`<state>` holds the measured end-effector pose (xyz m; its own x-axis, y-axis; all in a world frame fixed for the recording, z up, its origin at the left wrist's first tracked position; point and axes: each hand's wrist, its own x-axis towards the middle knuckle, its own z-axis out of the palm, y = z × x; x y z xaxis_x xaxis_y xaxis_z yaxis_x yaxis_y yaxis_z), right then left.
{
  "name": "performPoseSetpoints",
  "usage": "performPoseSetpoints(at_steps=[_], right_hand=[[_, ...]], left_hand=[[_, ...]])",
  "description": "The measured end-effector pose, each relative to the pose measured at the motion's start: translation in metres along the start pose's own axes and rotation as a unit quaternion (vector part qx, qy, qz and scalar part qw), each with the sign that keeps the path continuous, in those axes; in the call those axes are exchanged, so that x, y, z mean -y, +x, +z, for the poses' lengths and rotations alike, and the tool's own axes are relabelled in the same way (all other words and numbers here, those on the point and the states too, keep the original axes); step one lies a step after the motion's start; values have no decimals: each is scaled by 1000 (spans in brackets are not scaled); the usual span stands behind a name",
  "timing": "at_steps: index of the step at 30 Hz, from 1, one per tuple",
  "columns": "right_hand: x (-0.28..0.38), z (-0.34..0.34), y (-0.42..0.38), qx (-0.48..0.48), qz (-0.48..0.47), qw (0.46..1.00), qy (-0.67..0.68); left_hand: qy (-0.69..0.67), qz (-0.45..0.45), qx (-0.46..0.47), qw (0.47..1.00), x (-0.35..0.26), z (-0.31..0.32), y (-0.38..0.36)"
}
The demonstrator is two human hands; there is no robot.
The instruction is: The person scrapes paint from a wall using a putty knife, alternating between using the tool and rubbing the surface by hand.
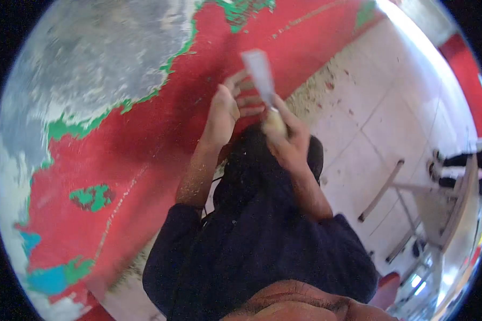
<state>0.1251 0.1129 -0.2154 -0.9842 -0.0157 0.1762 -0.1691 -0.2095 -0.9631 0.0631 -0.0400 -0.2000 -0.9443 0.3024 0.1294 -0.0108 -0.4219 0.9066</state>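
Note:
My right hand [292, 142] is wrapped round the pale handle of a paint scraper [260, 75], its flat metal blade pointing up and away from me. Beside the blade is my left hand [227, 109], fingers spread and holding nothing, its fingertips close to the scraper in this view. Both hands are in front of the red painted wall [160, 134], above my knees. Patches of the red coat are gone, showing green paint [93, 197] and a large grey bare area [112, 59]. Bits of debris cling to my left forearm.
Paint flakes and dust [318, 88] lie along the foot of the wall on the tiled floor [353, 123]. At the right stands a table [460, 208] with metal legs. Another person's legs [458, 160] show behind it.

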Motion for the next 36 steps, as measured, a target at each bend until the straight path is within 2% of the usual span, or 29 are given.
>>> performPoseSetpoints(at_steps=[2,3,4,7,9,13,16,17,20,21,23,25,26,27,30,31,33,36], right_hand=[[10,26,19,36,-55,998,7],[11,36,24,35,-62,997,30],[11,46,29,35,-70,996,52],[2,65,34,6,-81,994,70],[-1,69,46,1,-105,994,37],[-8,77,54,23,-132,991,-3],[-8,70,43,69,-97,992,48],[-6,74,48,45,-125,989,59],[9,78,50,32,-41,994,91],[7,76,44,57,-30,995,80],[3,64,42,107,-29,993,48],[15,59,51,94,-40,994,35],[18,59,55,86,-43,995,30],[13,68,59,45,-67,994,78],[9,59,45,91,-59,993,37],[5,58,39,115,-10,990,80],[2,54,49,123,-26,990,62],[1,60,48,89,-50,994,46]], left_hand=[[-74,29,39,996,-16,18,5],[5,72,32,997,-21,18,9],[73,88,-13,993,-31,25,11],[76,45,-63,994,-50,24,12],[70,22,-91,993,-51,20,20],[88,36,-104,990,-62,14,27],[54,26,-128,990,-50,8,16],[57,10,-136,989,-53,10,17],[87,28,-271,958,-70,38,33],[-43,-3,-218,975,-73,29,29],[-47,-5,-169,985,-68,18,27],[-65,-11,-135,989,-67,15,33],[-76,-12,-135,988,-70,18,39],[-87,-11,-135,987,-73,22,45],[-105,-40,-131,985,-66,13,34],[-109,-47,-139,983,-60,8,25],[-125,-46,-129,983,-57,4,26],[-83,-15,-190,978,-67,25,41]])
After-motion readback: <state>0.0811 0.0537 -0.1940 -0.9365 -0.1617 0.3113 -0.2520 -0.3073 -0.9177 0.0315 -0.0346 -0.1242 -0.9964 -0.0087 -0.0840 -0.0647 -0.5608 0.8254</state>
